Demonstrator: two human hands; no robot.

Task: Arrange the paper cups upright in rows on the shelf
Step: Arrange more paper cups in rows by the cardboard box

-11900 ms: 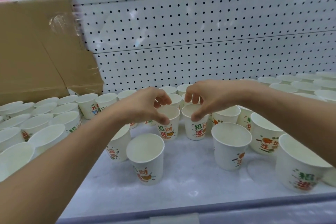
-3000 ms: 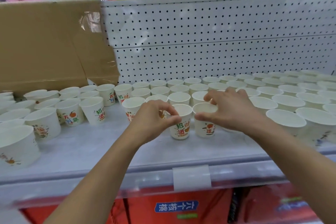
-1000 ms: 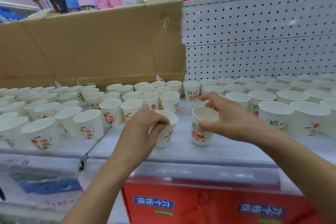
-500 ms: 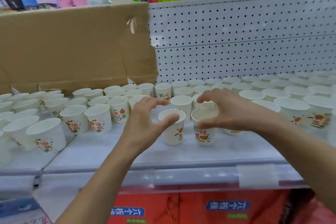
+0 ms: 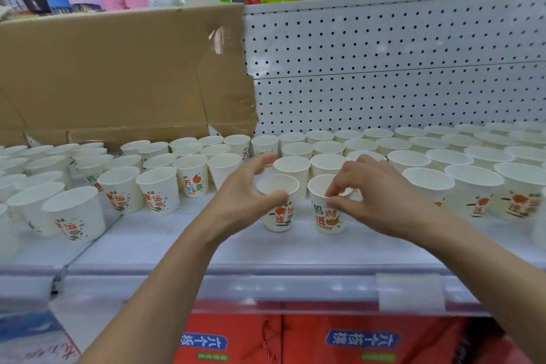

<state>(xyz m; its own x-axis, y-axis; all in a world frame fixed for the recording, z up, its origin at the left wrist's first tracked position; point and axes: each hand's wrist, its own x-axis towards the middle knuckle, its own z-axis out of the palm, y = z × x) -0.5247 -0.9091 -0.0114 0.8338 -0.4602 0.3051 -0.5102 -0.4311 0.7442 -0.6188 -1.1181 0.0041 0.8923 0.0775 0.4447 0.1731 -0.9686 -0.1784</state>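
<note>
Centre frame, on the shelf (image 5: 177,245), our left hand (image 5: 245,204) curls round the left cup (image 5: 279,216) and our right hand (image 5: 381,201) pinches the right cup (image 5: 328,216) by its rim; both upright, side by side, each just inward of its hand

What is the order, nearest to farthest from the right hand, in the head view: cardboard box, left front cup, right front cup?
1. Right front cup, rim pinched by the right hand.
2. Left front cup, beside it, in the left hand.
3. Cardboard box, back left.
</note>
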